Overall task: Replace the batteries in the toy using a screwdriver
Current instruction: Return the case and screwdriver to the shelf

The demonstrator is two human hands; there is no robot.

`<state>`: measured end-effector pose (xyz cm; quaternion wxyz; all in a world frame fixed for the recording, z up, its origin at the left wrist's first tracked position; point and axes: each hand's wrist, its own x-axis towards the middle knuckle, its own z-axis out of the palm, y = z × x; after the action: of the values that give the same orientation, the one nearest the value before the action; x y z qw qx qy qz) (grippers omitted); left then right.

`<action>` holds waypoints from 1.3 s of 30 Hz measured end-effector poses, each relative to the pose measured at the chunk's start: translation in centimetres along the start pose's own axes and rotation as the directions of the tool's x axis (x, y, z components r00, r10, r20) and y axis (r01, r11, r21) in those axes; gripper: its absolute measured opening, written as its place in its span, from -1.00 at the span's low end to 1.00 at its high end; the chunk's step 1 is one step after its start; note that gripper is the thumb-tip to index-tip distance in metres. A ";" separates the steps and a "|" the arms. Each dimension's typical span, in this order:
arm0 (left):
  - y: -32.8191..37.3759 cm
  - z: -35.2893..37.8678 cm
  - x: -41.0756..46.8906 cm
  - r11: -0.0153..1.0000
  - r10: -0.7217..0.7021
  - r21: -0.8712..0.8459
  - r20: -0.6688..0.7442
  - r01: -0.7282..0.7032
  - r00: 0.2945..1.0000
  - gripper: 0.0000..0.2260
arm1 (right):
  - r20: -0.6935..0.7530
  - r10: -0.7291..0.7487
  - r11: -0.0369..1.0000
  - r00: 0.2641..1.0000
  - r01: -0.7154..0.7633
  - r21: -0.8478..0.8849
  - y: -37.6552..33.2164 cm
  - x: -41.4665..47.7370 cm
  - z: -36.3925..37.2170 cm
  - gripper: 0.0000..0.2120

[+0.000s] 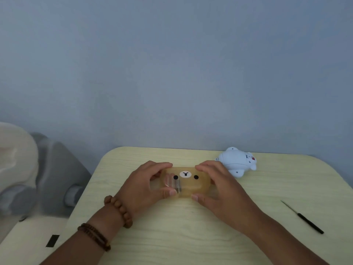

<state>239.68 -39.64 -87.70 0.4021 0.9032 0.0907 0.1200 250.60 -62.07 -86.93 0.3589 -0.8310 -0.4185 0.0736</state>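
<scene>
Here both grips clasp one thing: the left grip [145, 180] and the right grip [215, 186] each curl fingers and thumb round an end of a clear amber box [191, 188] with a bear face, low at the table [172, 236]. Inside, toward its left end, lie what look like batteries [175, 184]. The pale blue toy [236, 161] lies untouched just beyond the right grip; whether its cover is off I cannot tell. The screwdriver [303, 218] lies unheld, well to the right. I judge the swap barely begun: the cells are still boxed.
</scene>
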 end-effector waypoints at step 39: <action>5.2 -4.1 -1.7 1.000 -0.026 0.011 0.003 0.026 1.000 -0.30 | -0.507 0.502 0.828 0.701 -0.559 0.047 -1.0 -10.1 -11.1 -0.81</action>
<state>237.25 -40.64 -81.40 0.3989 0.9042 0.1027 0.1127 248.18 -75.22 -79.95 0.3714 -0.9243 -0.0573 -0.0662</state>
